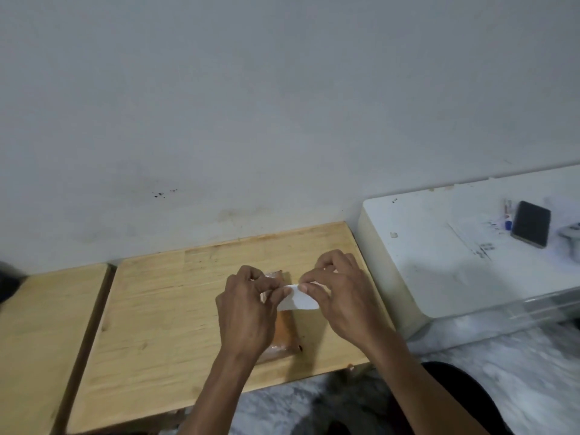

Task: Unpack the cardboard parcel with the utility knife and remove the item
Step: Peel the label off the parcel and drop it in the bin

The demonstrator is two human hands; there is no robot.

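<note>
A small brown parcel (284,332) wrapped in clear tape lies on the light wooden table (163,309), mostly under my hands. My left hand (248,312) rests over the parcel's left side and pinches the left end of a white paper slip (298,299). My right hand (342,296) pinches the same slip from the right, just above the parcel. The slip is curled and lifted off the parcel's top. No utility knife is visible in view.
A second wooden table (40,334) stands to the left across a narrow gap. At the right is a white surface (439,262) with a dark phone (531,223) and a marker (507,215). A grey wall runs behind; marbled floor lies below.
</note>
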